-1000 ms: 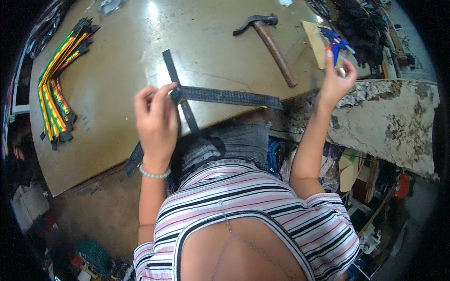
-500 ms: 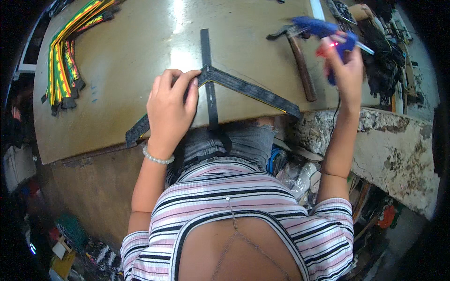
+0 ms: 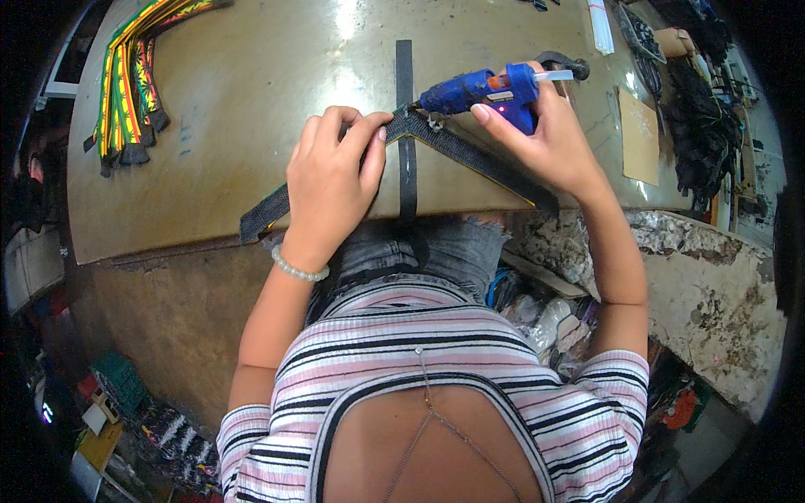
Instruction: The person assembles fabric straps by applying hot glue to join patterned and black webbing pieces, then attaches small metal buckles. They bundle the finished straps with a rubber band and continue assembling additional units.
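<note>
My right hand is wrapped round a blue hot glue gun with a pale glue stick poking out of its back. The gun's nozzle points left and is at the bend of a black woven strap with a yellow edge, which lies in an inverted V on the table. Beneath that bend runs a straight black strip, reaching toward my lap. My left hand pinches the bent strap just left of the nozzle. Whether the nozzle touches the strap is hard to tell.
Several green, yellow and red patterned straps lie at the table's far left. Behind my right hand a hammer's dark head shows. Farther right are a tan card, white glue sticks and a heap of black straps.
My right hand has brought the glue gun left from beside the hammer to the strap's bend. My left hand keeps its pinch on the strap. The whole view has shifted slightly.
</note>
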`<state>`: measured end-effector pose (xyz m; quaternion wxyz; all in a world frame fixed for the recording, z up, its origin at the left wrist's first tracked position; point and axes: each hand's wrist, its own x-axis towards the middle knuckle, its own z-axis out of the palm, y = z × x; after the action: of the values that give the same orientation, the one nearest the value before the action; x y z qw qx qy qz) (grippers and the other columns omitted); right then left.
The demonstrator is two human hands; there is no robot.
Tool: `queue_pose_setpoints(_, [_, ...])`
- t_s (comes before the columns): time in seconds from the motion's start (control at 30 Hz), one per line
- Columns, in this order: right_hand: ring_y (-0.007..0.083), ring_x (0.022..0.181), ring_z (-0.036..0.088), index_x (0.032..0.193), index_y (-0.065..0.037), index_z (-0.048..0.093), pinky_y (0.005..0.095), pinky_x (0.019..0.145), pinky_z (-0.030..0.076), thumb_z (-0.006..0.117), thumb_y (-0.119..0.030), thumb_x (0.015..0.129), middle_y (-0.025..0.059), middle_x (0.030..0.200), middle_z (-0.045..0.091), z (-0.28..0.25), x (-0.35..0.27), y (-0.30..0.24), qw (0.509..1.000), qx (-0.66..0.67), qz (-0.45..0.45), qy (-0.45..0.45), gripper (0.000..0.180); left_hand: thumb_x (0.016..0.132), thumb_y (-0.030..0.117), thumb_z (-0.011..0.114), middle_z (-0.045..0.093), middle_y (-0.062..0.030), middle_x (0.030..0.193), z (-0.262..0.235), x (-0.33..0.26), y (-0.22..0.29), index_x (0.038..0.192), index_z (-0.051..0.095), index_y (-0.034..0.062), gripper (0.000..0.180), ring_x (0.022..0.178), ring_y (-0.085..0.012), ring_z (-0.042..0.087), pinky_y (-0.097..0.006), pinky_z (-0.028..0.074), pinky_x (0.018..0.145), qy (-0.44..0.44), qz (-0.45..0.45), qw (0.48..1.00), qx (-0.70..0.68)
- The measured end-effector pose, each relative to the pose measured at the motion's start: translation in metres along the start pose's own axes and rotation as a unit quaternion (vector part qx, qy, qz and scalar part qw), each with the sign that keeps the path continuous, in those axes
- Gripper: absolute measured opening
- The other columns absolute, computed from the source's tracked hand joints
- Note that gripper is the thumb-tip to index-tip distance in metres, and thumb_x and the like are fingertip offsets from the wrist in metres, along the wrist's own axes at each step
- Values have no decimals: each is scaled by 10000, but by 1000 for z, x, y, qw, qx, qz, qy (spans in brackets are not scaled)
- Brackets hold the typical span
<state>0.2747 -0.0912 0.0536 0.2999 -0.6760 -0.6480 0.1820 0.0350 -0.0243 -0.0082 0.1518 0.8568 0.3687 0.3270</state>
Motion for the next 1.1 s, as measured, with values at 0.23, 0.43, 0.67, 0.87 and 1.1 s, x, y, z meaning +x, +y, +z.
queue_pose_setpoints(0.23, [356,714,696,1139,-32,528,387,651,527,743,-329,872,188,823,693,1,-24,-9,999,27,-3,-47,454,880,139,671,607,-62,928,-2,0,2,1064,721,153,191,853,-250,587,-364,495,742,-22,-16,1000,-1])
queue_pose_setpoints(0.43, [293,661,681,1095,-28,564,362,627,513,752,-325,868,159,756,670,-1,-41,-17,991,58,38,-111,418,882,141,670,606,-67,926,-2,0,1,1064,721,151,189,846,-250,584,-360,490,738,-22,-16,1000,1])
queue_pose_setpoints(0.67, [98,709,631,1093,-60,584,220,569,476,668,-297,954,93,907,721,-58,-52,53,934,271,131,193,288,888,140,666,600,-74,930,-3,-2,2,1062,719,145,182,845,-252,578,-359,487,743,-32,-20,999,1])
queue_pose_setpoints(0.87, [282,931,676,1108,-4,639,405,833,504,621,-428,960,149,977,715,-115,-71,163,837,-205,324,390,449,878,112,666,594,-85,928,-6,1,7,1061,715,119,190,852,-260,579,-364,484,750,-29,-21,999,0])
queue_pose_setpoints(1.1, [332,735,690,975,10,714,408,700,517,642,-335,927,215,846,703,-112,-24,103,876,-263,251,317,356,874,90,663,595,-86,943,-6,5,9,1065,715,108,199,851,-251,578,-360,484,749,-40,-21,999,-7])
